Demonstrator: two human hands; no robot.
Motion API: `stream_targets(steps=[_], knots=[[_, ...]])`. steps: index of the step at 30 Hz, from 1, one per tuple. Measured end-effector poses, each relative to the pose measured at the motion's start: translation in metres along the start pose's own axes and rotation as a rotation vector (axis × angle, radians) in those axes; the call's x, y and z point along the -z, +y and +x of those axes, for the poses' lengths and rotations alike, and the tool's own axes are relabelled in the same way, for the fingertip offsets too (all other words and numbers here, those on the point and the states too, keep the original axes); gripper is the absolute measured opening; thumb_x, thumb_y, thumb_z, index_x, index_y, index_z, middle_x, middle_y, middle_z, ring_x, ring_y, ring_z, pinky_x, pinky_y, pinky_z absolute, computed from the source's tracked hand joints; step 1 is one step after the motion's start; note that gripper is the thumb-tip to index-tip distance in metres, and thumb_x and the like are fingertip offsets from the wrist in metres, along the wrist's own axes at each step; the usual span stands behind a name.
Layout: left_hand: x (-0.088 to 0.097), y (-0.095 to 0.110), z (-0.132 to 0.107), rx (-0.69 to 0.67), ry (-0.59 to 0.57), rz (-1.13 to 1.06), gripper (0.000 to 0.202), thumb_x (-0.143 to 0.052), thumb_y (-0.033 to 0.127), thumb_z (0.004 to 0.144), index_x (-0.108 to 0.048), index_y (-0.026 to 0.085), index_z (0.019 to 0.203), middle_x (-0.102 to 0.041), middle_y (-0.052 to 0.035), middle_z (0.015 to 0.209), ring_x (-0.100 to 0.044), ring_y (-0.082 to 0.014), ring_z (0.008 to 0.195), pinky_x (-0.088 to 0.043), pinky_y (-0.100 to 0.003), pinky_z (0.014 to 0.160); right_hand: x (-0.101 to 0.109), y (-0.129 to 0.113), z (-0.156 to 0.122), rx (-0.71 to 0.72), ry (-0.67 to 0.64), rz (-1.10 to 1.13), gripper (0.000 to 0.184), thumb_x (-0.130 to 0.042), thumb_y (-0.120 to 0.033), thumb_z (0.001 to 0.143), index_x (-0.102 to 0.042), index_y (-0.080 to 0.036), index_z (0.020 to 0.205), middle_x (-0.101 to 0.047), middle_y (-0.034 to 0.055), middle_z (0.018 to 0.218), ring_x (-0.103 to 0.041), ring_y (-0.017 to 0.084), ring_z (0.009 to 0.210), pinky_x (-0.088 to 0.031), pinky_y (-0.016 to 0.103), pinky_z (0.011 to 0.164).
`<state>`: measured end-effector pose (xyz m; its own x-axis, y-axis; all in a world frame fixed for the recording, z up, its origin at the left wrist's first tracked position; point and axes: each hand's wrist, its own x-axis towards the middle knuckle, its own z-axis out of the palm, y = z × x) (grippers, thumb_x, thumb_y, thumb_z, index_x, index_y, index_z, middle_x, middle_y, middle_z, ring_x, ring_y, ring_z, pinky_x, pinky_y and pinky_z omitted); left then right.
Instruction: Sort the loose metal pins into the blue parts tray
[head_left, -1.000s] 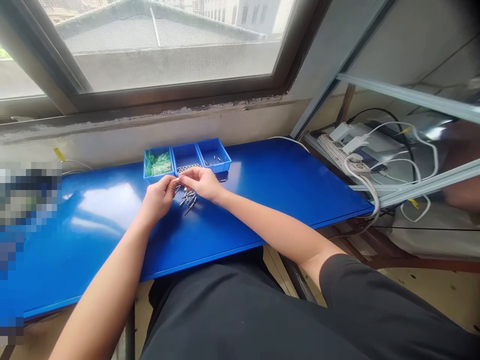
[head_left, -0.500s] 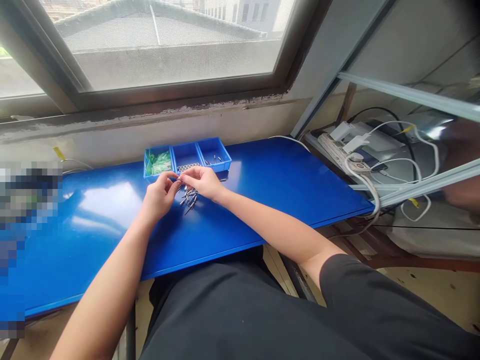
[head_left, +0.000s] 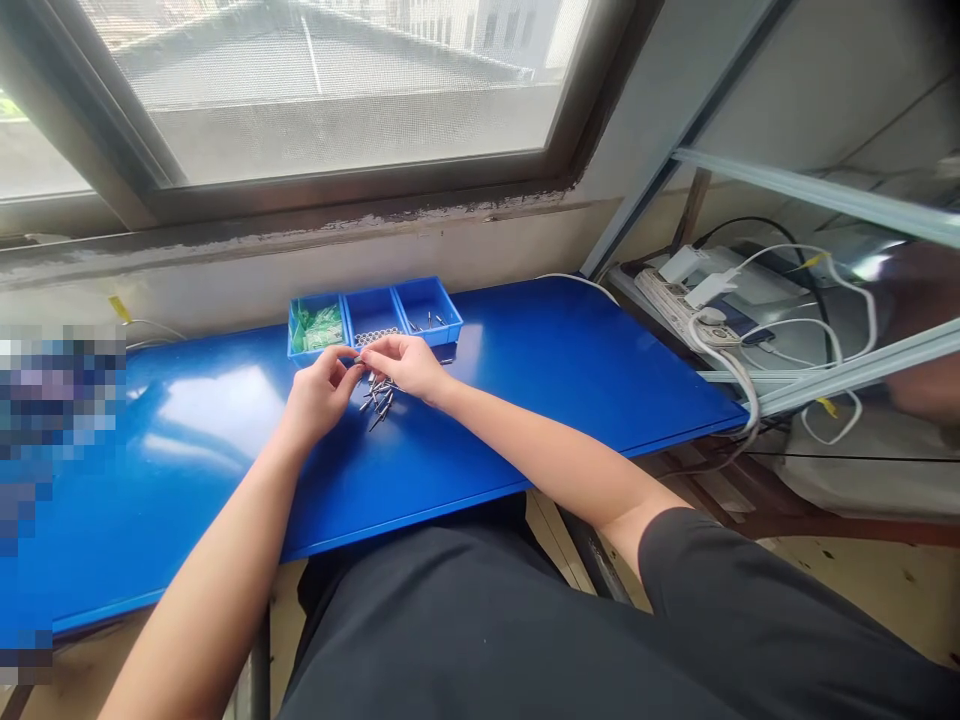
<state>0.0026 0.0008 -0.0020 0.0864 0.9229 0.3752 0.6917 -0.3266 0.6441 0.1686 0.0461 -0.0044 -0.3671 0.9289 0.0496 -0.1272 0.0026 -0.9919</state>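
Left hand (head_left: pixel 319 393), right hand (head_left: pixel 403 366) apparently pinching a pin (head_left: pixel 358 358).

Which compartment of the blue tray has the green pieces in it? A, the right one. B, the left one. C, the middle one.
B. The green pieces lie in the left compartment of the blue tray, while the right compartment holds metal pins.

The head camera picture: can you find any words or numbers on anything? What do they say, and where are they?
I can't read any words or numbers here.
The blue tray and blue table show none.
The power strip, white plugs and yellow cord tags are too small or blurred to read.
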Motion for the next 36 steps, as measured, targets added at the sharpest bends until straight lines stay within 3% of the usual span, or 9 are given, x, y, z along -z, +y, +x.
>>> stream_targets(steps=[11,20,25,29,32,36], knots=[[0.0015,0.0002,0.0004,0.015,0.009,-0.019,0.03,-0.047,0.043,0.095,-0.06,0.018,0.086,-0.056,0.0022,0.062,-0.048,-0.0108,0.054,-0.039,-0.024,0.055,0.0013,0.0043,0.0007,0.083,-0.089,-0.112,0.021,-0.07,-0.03,0.081,-0.069,-0.012,0.092,-0.07,0.0038,0.081,-0.06,0.01,0.066,-0.05,0.023,0.064],[-0.002,-0.001,0.0,-0.021,0.054,-0.079,0.029,-0.066,0.04,0.084,-0.062,0.018,0.103,-0.05,0.0065,0.057,-0.041,-0.0084,0.05,-0.036,-0.022,0.053,0.0012,0.0046,-0.0005,0.074,-0.094,-0.216,0.037,-0.059,-0.044,0.087,-0.066,-0.012,0.069,-0.061,0.0003,0.061,-0.051,0.008,0.054,-0.041,0.022,0.055],[-0.0026,-0.0017,0.0004,-0.034,0.035,-0.047,0.027,-0.059,0.037,0.088,-0.063,0.017,0.106,-0.048,0.0064,0.056,-0.04,-0.0085,0.048,-0.036,-0.023,0.053,0.0003,0.0033,-0.0001,0.063,-0.094,-0.185,0.032,-0.059,-0.042,0.087,-0.067,-0.012,0.076,-0.065,0.0011,0.068,-0.055,0.009,0.059,-0.045,0.022,0.059],[-0.0011,-0.0028,0.0011,-0.037,0.041,-0.009,0.03,-0.053,0.037,0.092,-0.065,0.017,0.11,-0.051,0.0045,0.057,-0.041,-0.0095,0.049,-0.037,-0.023,0.053,0.0007,0.0036,-0.0027,0.161,-0.012,-0.218,0.021,-0.064,-0.035,0.084,-0.066,-0.015,0.091,-0.07,0.0032,0.082,-0.064,0.011,0.073,-0.051,0.025,0.071],[0.0009,-0.0031,0.0015,-0.049,0.029,0.023,0.03,-0.05,0.038,0.093,-0.067,0.017,0.106,-0.057,0.0021,0.062,-0.046,-0.0107,0.052,-0.039,-0.024,0.055,0.0014,0.0042,-0.0044,0.242,0.032,-0.262,0.028,-0.066,-0.03,0.083,-0.064,-0.018,0.107,-0.071,0.0018,0.084,-0.065,0.012,0.074,-0.053,0.026,0.072],[0.0024,-0.0038,0.0014,-0.054,-0.002,0.043,0.031,-0.045,0.04,0.096,-0.066,0.017,0.099,-0.058,0.0017,0.062,-0.049,-0.0117,0.054,-0.041,-0.024,0.056,0.0012,0.0055,-0.0041,0.269,-0.04,-0.23,0.025,-0.064,-0.027,0.084,-0.066,-0.017,0.106,-0.072,0.0037,0.09,-0.067,0.013,0.078,-0.054,0.027,0.076]])
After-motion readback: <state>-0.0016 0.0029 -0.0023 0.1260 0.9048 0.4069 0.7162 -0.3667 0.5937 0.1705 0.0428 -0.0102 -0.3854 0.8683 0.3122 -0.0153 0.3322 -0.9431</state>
